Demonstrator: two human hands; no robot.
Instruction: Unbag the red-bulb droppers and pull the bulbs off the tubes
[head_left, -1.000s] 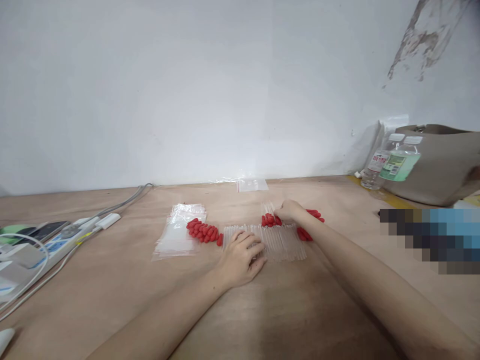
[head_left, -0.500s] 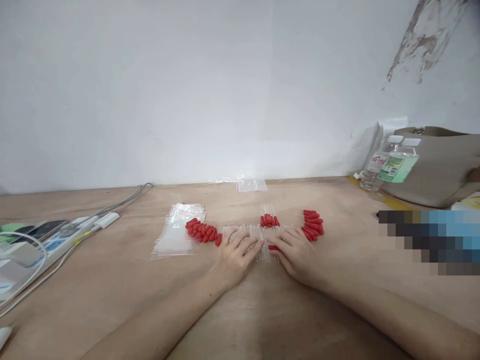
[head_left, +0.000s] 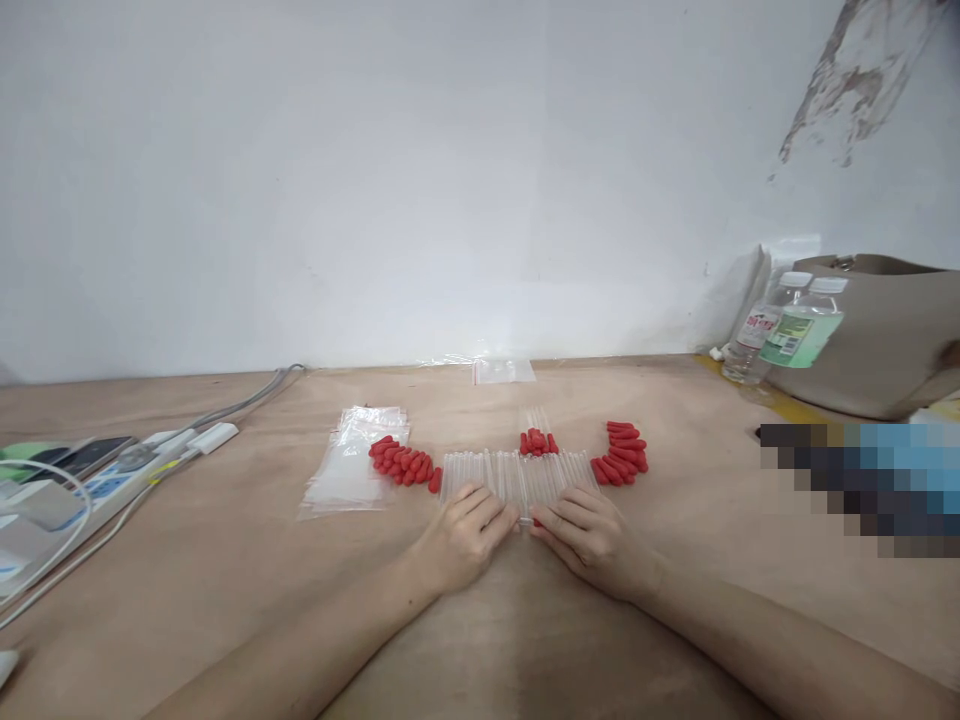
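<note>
A row of several clear thin tubes [head_left: 504, 478] lies side by side on the table. My left hand [head_left: 471, 525] bends over their near ends, thumb and forefinger closed at the end of a clear tube. Beside it my right hand [head_left: 589, 530] pinches a small red bulb, which mostly hides behind the fingers. Red dropper-like bulbs [head_left: 405, 462] form a curved heap left of the row, and more red bulbs [head_left: 624, 455] lie to its right. Behind the row, several tubes with red bulbs on their ends [head_left: 536, 441] lie together.
Clear zip bags [head_left: 349, 480] are stacked at the left, partly under red bulbs. Another zip bag [head_left: 504, 371] lies by the wall. A power strip [head_left: 112, 490] with cables is at far left. Two bottles [head_left: 802, 325] and a grey bag [head_left: 885, 340] stand at right.
Both hands have drawn back toward me from the middle of the tubes to their near ends. More of the row now shows. The red bulb at my right hand has moved nearer too.
</note>
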